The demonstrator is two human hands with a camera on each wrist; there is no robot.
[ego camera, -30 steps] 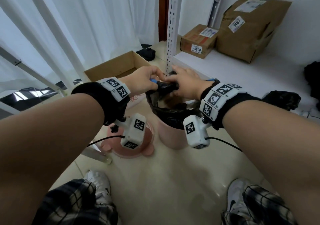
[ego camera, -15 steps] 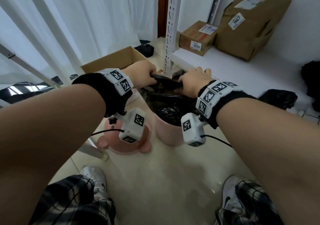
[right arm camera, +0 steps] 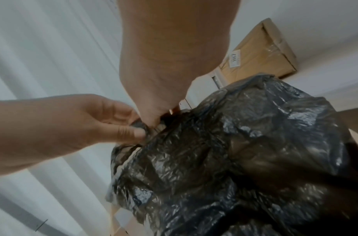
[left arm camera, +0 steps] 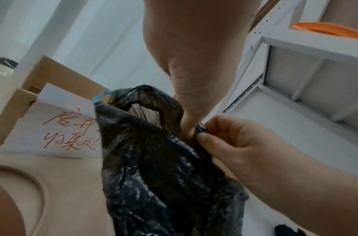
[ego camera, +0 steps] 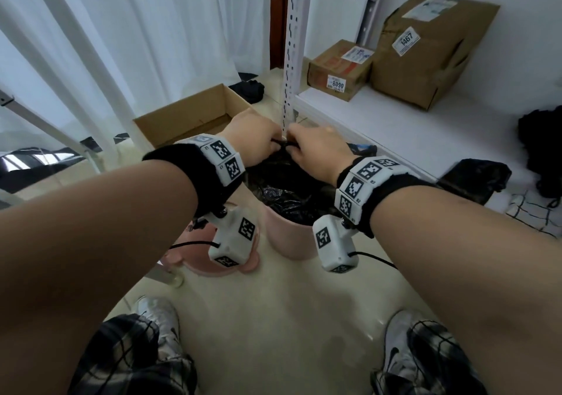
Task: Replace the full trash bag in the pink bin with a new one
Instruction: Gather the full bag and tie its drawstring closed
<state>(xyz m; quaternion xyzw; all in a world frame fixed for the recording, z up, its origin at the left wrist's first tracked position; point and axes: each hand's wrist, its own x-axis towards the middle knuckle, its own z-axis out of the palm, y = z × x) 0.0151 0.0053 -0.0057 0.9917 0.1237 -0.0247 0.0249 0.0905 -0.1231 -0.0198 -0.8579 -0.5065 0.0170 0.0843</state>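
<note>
Both hands are pinching the gathered top of the black trash bag [ego camera: 286, 188] over the pink bin [ego camera: 289, 239]. The left hand [ego camera: 254, 139] and right hand [ego camera: 319, 151] are meeting fingertip to fingertip, each nipping plastic.

Soft daylight, wide-angle bend, blurred wrist views

Light comes through the white curtain [ego camera: 127, 39] at upper left — diffuse and even, leaving only faint shadows on the glossy floor [ego camera: 273, 318], which carries a pale sheen. The head view is fairly sharp at centre, but the forearms swell and the shelf post [ego camera: 293, 45] leans near the edges. Both wrist views are dimmer and softer — the wrist at the top of each is a big unfocused mass, and the cardboard box [right arm camera: 262, 52] is smeared. The black trash bag [right arm camera: 234, 159] shows small white glints on its wrinkles, with dark folds losing detail at lower right.
</note>
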